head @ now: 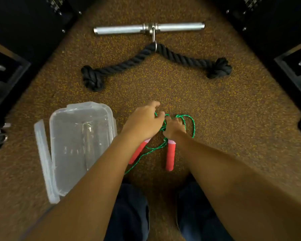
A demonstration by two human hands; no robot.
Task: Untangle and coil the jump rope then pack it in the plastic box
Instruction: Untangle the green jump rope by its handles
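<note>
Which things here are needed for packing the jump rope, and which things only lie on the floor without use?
For the job:
- green jump rope with red handles, held in the left hand and right hand
- open plastic box
- its lid, beside the box

Just lying about:
- black thick rope
- metal bar
- black machine frames

You stand on a brown floor (215, 105) with small yellow speckles. Black machine frames (30, 28) close it on both sides. Ahead of you lie a steel bar (122, 30) and, hooked to it, a thick black rope (146, 57).
</note>
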